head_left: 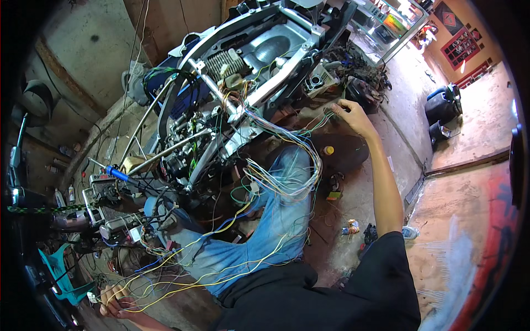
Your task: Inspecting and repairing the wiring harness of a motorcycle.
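A long loom of thin wires (301, 193), mostly white, blue and green, lies looped over my jeans-clad leg. Yellow strands (221, 274) run from it across my lap to the lower left. There my left hand (117, 303) is closed around the wire ends, beside a small white connector (93, 298). On the far right, my right hand (356, 118) pinches the ends of several green and reddish wires (317, 126), its arm stretched out. Between and beyond my hands stands a bare motorcycle frame (287, 83), with more coloured wires (234, 96) bunched on its cross tube.
A radiator (113, 201) and a blue-handled screwdriver (117, 172) are at left, above a teal plastic piece (63, 276). A yellow-capped bottle (329, 150) stands near my knee. Greasy parts (364, 83) lie beyond my right hand. Black containers (443, 105) stand by the right wall.
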Demonstrator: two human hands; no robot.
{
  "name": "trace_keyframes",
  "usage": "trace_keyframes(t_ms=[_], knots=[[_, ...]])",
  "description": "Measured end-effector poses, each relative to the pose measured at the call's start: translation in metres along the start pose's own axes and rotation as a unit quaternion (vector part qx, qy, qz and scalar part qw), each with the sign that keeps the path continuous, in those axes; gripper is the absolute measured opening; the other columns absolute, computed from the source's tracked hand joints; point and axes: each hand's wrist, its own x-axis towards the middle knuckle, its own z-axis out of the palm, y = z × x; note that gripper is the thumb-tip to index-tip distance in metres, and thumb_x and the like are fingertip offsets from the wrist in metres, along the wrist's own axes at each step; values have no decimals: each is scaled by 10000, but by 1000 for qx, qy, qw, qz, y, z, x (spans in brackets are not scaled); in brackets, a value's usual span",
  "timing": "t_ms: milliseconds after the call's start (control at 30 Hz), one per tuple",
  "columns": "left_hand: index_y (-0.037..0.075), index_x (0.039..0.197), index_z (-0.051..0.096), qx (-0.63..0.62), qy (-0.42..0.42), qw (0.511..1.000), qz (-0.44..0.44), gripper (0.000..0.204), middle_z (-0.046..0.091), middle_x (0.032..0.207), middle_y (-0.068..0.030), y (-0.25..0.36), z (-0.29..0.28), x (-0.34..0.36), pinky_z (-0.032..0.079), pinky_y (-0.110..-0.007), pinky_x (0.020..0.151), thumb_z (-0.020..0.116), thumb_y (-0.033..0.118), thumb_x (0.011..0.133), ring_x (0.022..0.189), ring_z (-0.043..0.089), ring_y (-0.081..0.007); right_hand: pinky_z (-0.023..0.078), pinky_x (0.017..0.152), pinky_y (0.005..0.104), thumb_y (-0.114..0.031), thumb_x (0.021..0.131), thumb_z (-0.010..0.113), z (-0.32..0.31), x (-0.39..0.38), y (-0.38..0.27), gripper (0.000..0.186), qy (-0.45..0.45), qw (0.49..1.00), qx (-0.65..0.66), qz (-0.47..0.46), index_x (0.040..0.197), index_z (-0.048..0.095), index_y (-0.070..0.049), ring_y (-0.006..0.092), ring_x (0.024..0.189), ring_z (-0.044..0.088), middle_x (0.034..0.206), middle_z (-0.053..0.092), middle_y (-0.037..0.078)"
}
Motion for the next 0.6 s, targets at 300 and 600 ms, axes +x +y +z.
trace_keyframes(t_ms=[300, 600], knots=[[195, 426, 378, -187, -558, 769, -249, 445, 367, 382, 95, 45, 36, 1, 126, -223, 416, 604, 53, 783, 348, 204, 14, 438, 691, 333, -570, 1031, 525, 95, -43, 51, 628, 40, 993, 54, 92, 812, 543, 19, 148, 706, 485, 705, 528, 77], [179, 392, 387, -174, -561, 768, -254, 466, 360, 365, 85, 50, 43, -17, 84, -237, 417, 560, 27, 796, 337, 172, 15, 393, 643, 250, -463, 1069, 523, 92, -52, 30, 464, 107, 978, 176, 38, 881, 586, -44, 68, 685, 456, 724, 501, -14]])
